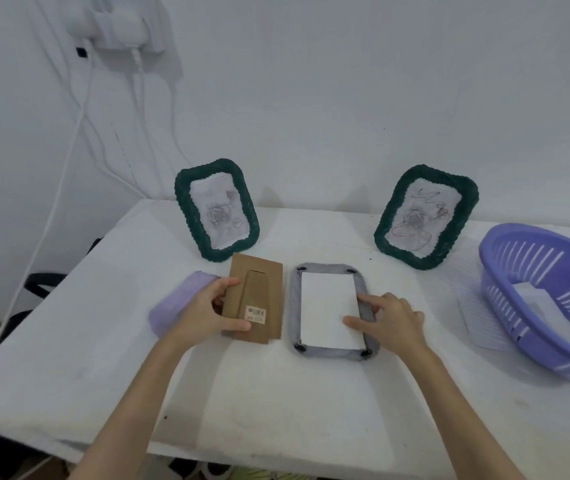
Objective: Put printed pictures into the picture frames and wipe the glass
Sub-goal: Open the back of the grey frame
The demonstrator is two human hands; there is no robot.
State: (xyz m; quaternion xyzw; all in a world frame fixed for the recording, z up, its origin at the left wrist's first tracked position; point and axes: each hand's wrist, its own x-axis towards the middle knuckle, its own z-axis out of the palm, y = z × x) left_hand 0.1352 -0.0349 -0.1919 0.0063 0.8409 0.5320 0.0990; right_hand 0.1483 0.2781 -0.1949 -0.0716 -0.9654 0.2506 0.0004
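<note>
On the white bench (pixel 276 403), the left hand (pixel 204 306) grips the brown cardboard backing board (pixel 259 292); the right hand's (pixel 390 317) straight fingers press the white print (pixel 328 310) lying in the grey face-down frame (pixel 295 306).

cloth, card, paper and plastic, mostly matt

the surface (pixel 69 358) wears a matt white cloth, faintly smudged. the backing board (pixel 259 296) is matt brown card with a paper barcode sticker (pixel 255 312). the printed picture (pixel 328 310) shows a plain white paper back inside a grey frame (pixel 294 306). two standing frames (pixel 216 210) (pixel 427 216) have rough, braided green rims. the basket (pixel 532 306) is smooth lilac plastic; the cloth (pixel 179 303) looks soft.
</note>
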